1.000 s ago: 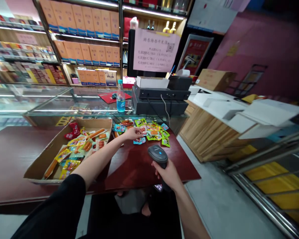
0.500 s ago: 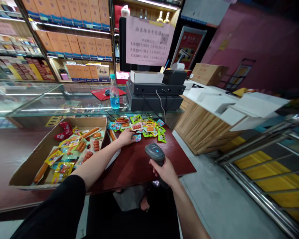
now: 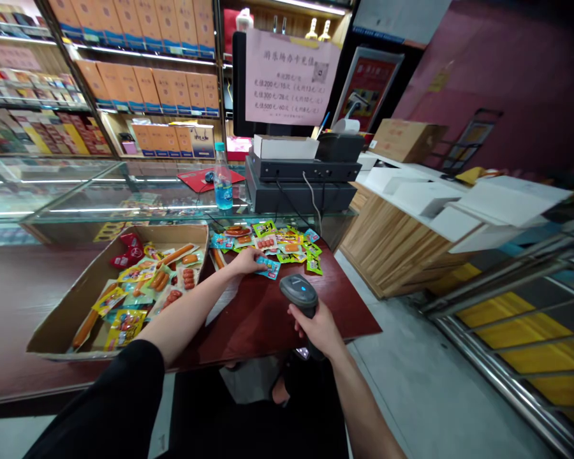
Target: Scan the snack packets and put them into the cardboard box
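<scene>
So the left hand (image 3: 247, 261) has thumb and fingers pinched on the near-left end of a blue packet (image 3: 270, 269), which pokes out to the right of the fingertips, just in front of the snack pile (image 3: 289, 247). Can't tell if it's lying flat or slightly lifted. The right hand (image 3: 319, 328) is wrapped around the grip of a scanner (image 3: 297, 292), head tilted up, blue light showing, a bit to the right and nearer than the packet.

Space-wise: the pile hugs the worktop's (image 3: 249, 319) far right corner, up by the glass counter (image 3: 157, 191). Bare dark-red wood runs from the packet to the front edge, with more out toward the front right corner. Left side's tighter: the cardboard box (image 3: 71, 296) reaches from near the front edge almost to the far one, and the left forearm crosses its near right corner.

Packet print's too small for me. The pink sign (image 3: 291, 86) reads fine though: 游乐场办卡充值, then 充值200元/15次, 300元/28次, 500元/60次, plus a QR code (image 3: 321, 72). Bottom line's illegible.
</scene>
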Available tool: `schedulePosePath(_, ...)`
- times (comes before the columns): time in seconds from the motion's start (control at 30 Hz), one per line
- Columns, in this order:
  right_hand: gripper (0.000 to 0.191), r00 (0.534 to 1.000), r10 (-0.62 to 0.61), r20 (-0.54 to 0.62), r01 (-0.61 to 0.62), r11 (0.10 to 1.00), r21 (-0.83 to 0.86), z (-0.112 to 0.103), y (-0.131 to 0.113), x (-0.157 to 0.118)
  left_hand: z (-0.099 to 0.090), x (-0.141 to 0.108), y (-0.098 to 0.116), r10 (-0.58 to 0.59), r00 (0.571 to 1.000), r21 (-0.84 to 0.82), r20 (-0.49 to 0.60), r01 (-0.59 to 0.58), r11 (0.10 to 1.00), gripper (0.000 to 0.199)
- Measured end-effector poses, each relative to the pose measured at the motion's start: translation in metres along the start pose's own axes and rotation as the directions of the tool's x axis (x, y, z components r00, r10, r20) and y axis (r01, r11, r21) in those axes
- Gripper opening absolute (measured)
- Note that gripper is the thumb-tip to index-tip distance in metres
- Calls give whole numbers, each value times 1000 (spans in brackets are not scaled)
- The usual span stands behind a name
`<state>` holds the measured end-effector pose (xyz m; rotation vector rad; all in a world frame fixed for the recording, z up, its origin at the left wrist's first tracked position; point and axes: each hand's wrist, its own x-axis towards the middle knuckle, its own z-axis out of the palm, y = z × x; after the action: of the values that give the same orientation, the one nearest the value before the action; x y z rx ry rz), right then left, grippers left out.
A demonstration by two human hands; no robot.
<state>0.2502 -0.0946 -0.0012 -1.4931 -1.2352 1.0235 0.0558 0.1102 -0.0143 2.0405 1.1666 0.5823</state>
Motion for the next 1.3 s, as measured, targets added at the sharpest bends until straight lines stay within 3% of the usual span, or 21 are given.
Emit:
schedulePosePath(0.4,38,999,22,-37,-22,1000,1,0,-8,-1,-6,-7,5,-128,989,-341,73,145,929,52)
schedulePosePath(0.73,37,999,18,-29,-19,1000,-16,0,-9,-3,-8,-8,9,-69,990,-304,121,103,947,29)
schedulePosePath(0.93,38,999,4,-41,-4,1000,2,0,-7,-3,-4,-3,-4,-82,991,-319,107,112,941,43)
schedulePosePath(1.1,37,1000,13,-25,-13,1000,-4,-1,-7,-5,-5,-6,-1,-123,989,-327,86,145,934,51)
schedulePosePath(1.2,39,1000,4,2,-4,1000,-29,-3,-8,-6,-10,-7,6,-150,986,-382,68,164,910,54)
schedulePosePath(1.3,40,1000,-6,22,7,1000,-31,-2,-9,-5,-25,-8,13,-181,983,-397,-18,159,904,54)
